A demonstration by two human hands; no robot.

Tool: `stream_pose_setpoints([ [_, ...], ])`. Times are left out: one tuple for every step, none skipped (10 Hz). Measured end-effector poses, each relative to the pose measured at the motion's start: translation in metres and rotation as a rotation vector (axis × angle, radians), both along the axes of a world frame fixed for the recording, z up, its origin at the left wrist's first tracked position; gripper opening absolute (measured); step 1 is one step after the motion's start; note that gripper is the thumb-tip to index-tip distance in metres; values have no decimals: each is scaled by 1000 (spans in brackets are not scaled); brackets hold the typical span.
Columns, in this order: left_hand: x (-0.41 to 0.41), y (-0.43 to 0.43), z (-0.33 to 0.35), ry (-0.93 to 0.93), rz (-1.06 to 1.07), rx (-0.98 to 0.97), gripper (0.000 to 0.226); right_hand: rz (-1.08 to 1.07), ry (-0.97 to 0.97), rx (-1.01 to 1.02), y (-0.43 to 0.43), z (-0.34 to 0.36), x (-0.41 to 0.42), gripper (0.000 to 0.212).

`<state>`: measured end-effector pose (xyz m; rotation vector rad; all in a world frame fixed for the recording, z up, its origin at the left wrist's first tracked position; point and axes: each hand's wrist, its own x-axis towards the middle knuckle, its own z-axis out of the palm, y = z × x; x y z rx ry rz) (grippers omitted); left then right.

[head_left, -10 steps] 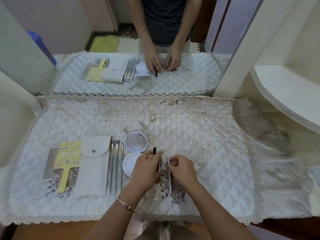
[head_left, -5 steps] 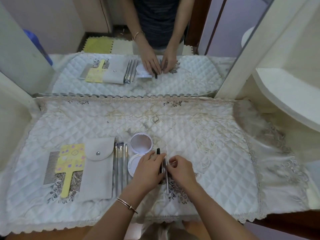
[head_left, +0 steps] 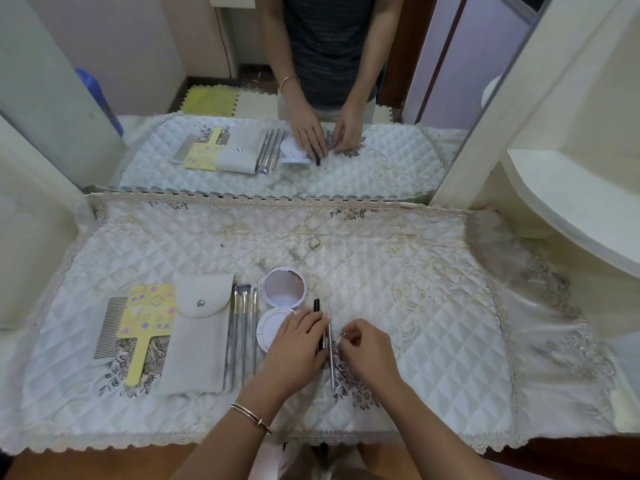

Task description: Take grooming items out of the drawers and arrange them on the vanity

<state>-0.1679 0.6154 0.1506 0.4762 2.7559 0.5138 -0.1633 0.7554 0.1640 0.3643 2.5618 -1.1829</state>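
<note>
The single head-worn camera looked forward and steeply down from close above the near edge of the vanity (head_left: 398,271), taking in its whole quilted top, both forearms, and the mirror (head_left: 311,98) along the far edge.

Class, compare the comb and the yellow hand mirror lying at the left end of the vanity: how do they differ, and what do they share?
The comb is grey with fine teeth; the yellow hand mirror is a solid panel printed with flowers. The mirror has a long handle pointing toward the person; the comb shows none. The mirror partly overlaps the comb's right edge. Both lie flat on the quilted cover, aligned side by side.
</note>
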Motion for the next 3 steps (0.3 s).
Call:
stream_pose_setpoints([
  [4, 0, 1, -1, 35, 28, 56, 15, 6, -31, 6, 0, 2, 18],
  [10, -2, 8, 34, 78, 102, 50, 46, 4, -27, 14, 2, 5, 23],
  [8, -8, 18, 61, 117, 186, 37, 39, 40, -19, 21, 14, -3, 31],
])
